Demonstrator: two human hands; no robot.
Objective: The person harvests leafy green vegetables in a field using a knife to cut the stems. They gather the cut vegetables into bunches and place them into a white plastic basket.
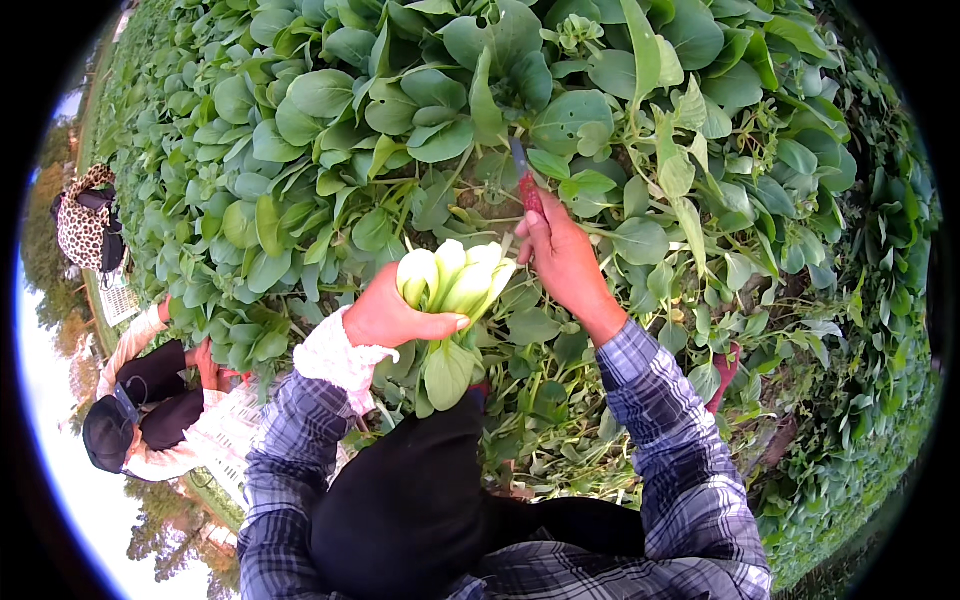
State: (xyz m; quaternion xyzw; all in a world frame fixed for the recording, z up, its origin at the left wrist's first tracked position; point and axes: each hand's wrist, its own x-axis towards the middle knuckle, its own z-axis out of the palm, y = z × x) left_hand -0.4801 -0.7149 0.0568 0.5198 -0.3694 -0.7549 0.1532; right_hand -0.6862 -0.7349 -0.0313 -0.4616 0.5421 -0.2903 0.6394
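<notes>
My left hand (385, 310) is closed round a green leafy vegetable (458, 277) at the middle of the view, its thick pale stalk bases pointing up and its leaves hanging below the thumb. To the right, my right hand (557, 258) grips a small knife (530, 190) by its red handle, with the narrow blade pointing up among the leaves of the growing plants (570, 120), just beside a patch of soil and stems. A gap separates the knife from the held vegetable.
Dense leafy rows surround me. At the lower left a crouching person (165, 420) in dark cap and pale sleeves has hands in the plants, beside pale crates (225, 445). Farther up the left edge is another person or bundle in leopard print (82, 225). My dark-clad knee fills the bottom middle.
</notes>
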